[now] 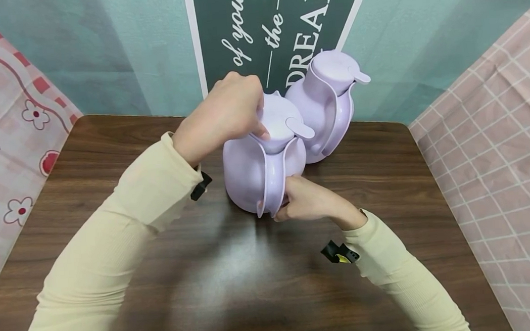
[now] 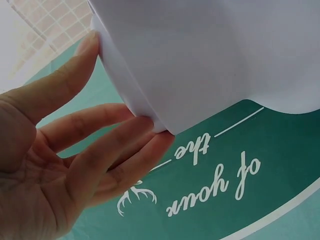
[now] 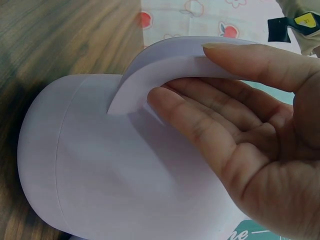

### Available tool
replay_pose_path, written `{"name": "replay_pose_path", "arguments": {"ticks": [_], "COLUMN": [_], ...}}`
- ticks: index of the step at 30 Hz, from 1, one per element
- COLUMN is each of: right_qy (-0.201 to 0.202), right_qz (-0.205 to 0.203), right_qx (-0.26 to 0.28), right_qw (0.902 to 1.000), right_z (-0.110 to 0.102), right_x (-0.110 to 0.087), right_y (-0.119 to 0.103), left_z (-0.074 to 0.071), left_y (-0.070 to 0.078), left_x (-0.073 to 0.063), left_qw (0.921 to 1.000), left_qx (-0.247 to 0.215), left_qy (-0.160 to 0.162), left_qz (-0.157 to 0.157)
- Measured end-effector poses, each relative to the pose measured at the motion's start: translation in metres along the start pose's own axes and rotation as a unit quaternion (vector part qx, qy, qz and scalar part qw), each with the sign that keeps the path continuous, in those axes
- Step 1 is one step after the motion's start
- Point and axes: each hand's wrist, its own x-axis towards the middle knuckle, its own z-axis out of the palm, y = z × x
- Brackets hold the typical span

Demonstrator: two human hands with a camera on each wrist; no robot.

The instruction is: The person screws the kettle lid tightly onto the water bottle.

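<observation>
A lavender insulated jug (image 1: 244, 172) with a lid and thumb lever stands on the brown table in the head view. My left hand (image 1: 236, 104) holds its lid (image 1: 276, 115) from above, thumb on the near side; the left wrist view shows thumb and fingers on the lid's edge (image 2: 132, 90). Low on the jug, my right hand (image 1: 310, 198) grips the handle (image 1: 275, 180). In the right wrist view, the thumb lies along the outside of that handle (image 3: 145, 75) and the fingers pass inside it. Just behind, to the right, stands a matching lavender jug (image 1: 316, 109).
The brown wooden table (image 1: 236, 289) meets a teal backdrop with a dark green lettered panel (image 1: 248, 40). Pink checked cloth (image 1: 504, 135) borders the right side, and flowered cloth (image 1: 12, 125) the left. A black wrist device (image 1: 339, 252) is near the right cuff.
</observation>
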Motion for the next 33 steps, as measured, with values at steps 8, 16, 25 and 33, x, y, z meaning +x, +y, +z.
{"name": "replay_pose_path", "arguments": {"ticks": [8, 16, 25, 33], "right_qy": [-0.001, 0.003, 0.005, 0.004], "right_qz": [0.001, -0.003, 0.0, 0.003], "right_qx": [0.002, -0.004, 0.003, 0.002], "right_qw": [1.0, 1.0, 1.0, 1.0], "right_z": [0.0, 0.0, 0.001, 0.0], "right_x": [0.0, 0.001, 0.001, 0.001], "right_y": [0.0, -0.001, -0.001, -0.001], "left_z": [-0.003, -0.005, -0.007, -0.007], "left_y": [-0.005, -0.01, -0.014, -0.012], "left_x": [0.002, 0.005, 0.008, 0.007], "left_qw": [0.9999, 0.9994, 0.999, 0.9989], "left_qx": [0.002, 0.002, 0.005, 0.0], "left_qy": [-0.009, -0.018, -0.024, -0.027], "left_qz": [0.005, 0.03, 0.038, 0.037]}}
